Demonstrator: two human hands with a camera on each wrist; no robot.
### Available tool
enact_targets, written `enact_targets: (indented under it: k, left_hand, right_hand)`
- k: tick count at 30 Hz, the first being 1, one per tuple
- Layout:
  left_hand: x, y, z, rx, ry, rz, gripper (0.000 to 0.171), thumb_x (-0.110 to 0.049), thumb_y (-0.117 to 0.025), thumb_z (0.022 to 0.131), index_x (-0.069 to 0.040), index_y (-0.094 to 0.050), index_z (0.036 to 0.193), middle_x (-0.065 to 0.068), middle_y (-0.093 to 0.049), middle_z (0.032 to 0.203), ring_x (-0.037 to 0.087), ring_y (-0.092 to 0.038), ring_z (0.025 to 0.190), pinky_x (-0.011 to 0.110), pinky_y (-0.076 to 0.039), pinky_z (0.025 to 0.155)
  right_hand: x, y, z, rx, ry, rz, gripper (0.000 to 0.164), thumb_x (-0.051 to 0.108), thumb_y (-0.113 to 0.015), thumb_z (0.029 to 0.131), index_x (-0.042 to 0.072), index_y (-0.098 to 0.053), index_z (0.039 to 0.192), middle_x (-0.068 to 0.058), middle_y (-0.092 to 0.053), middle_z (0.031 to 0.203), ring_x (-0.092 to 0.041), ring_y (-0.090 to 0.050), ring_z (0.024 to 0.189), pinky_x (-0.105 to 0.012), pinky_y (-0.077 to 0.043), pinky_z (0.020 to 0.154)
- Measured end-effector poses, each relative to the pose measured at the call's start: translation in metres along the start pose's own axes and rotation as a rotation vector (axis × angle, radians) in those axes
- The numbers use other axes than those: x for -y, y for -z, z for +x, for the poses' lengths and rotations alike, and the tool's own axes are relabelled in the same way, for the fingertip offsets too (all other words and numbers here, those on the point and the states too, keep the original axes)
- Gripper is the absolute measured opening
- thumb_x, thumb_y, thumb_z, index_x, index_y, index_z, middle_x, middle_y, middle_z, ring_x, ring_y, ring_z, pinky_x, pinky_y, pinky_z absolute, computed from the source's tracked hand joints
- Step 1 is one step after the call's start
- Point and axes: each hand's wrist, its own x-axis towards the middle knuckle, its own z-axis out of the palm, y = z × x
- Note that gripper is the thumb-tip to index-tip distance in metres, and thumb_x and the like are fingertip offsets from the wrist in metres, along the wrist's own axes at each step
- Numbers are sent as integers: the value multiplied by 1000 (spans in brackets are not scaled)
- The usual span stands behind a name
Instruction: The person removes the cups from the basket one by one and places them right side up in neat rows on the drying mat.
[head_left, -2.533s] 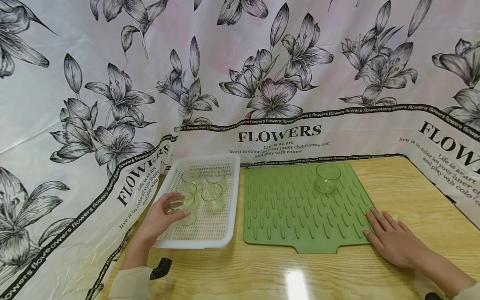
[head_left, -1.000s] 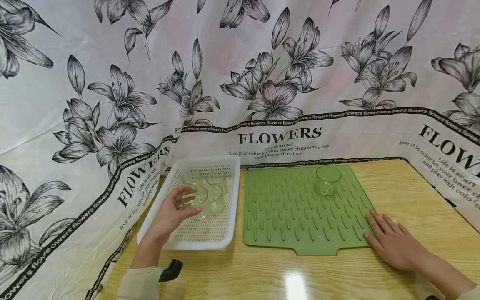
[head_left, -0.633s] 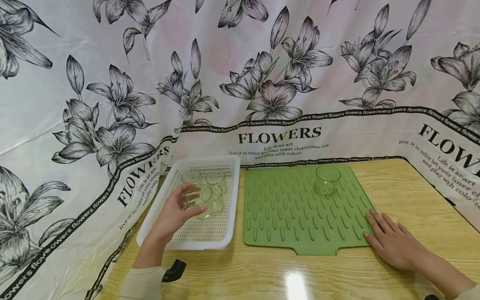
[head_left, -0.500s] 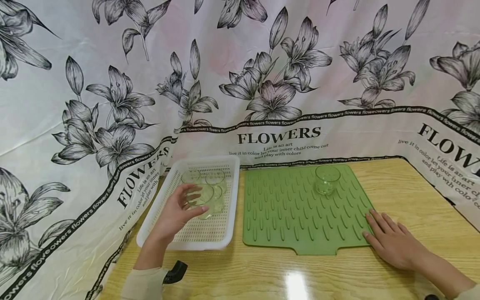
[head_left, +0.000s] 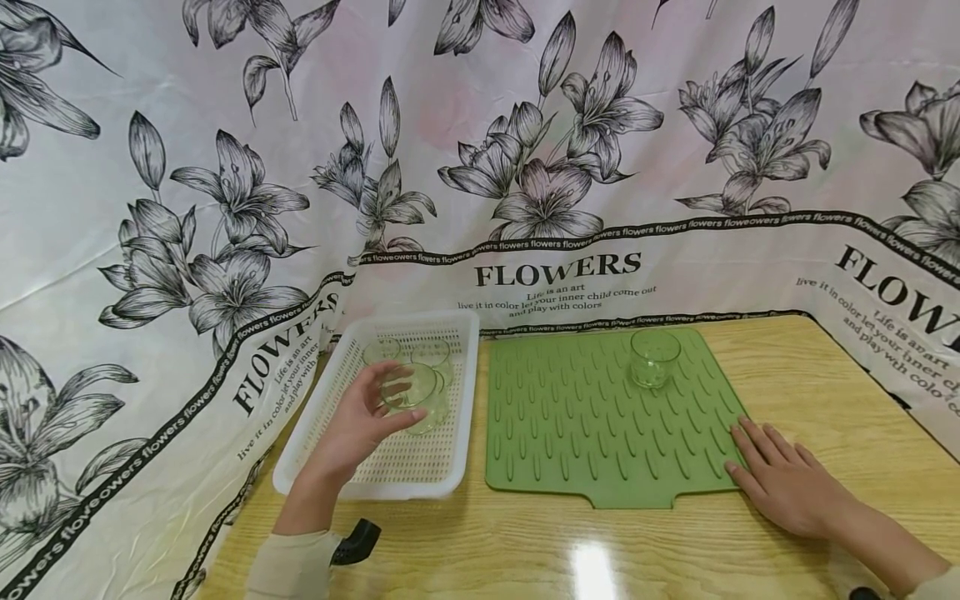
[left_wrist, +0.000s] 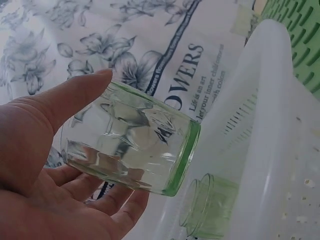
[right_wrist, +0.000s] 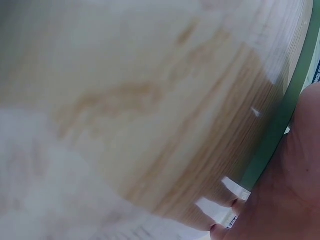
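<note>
My left hand [head_left: 358, 429] grips a clear, green-tinted drinking glass [left_wrist: 132, 140], thumb on one side and fingers curled round the other. In the head view this glass appears over the white perforated basket [head_left: 471, 375]; the left wrist view shows it raised beside the basket's wall. Several similar glasses stand in the basket, one at the back left [head_left: 382, 350] and another at the back right [head_left: 431, 353], partly hidden by my hand and the held glass. My right hand [head_left: 791, 487] lies flat at the right edge of a green ridged mat [head_left: 570, 454], fingertips touching it.
Another glass [head_left: 655, 360] stands upright near the mat's back right. Basket and mat sit side by side on a wooden table [head_left: 517, 542]. A flower-printed curtain [head_left: 405, 275] encloses the back and sides.
My left hand has gripped a front glass in the basket, lifted it and carried it rightward. The right hand and the mat have stayed in place.
</note>
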Motion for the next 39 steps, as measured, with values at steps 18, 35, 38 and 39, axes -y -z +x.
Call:
enact_targets:
  k: [18, 35, 38, 39]
  left_hand:
    - [-8, -13, 2, 5, 39, 1, 82, -17, -85, 86, -19, -40, 154, 5, -47, 156, 30, -42, 144, 54, -24, 124]
    - [-14, -20, 8, 16, 18, -2, 81, -15, -85, 85, -16, -41, 153, 11, -46, 155, 31, -44, 143, 52, -27, 123]
    - [-14, -22, 10, 16, 25, 3, 82, -15, -86, 84, -15, -42, 153, 11, -48, 152, 33, -45, 141, 50, -29, 123]
    - [-15, -23, 11, 17, 27, 2, 82, -16, -86, 84, -15, -42, 153, 11, -49, 151, 33, -46, 140, 50, -29, 123]
  right_hand:
    - [2, 0, -1, 20, -10, 22, 71, 42, -38, 111, -11, -25, 156, -36, -20, 161, -61, -16, 144, -81, -14, 108]
    - [1, 1, 0, 11, -10, 14, 71, 42, -37, 112, -11, -24, 157, -36, -19, 162, -61, -15, 145, -81, -14, 108]
    - [2, 2, 0, 13, -13, 12, 71, 42, -37, 111, -11, -24, 156, -35, -19, 162, -61, -15, 145, -81, -15, 108]
    - [3, 2, 0, 14, -14, 12, 71, 42, -37, 111, -11, -24, 156, -35, -19, 162, -61, -15, 145, -81, -15, 108]
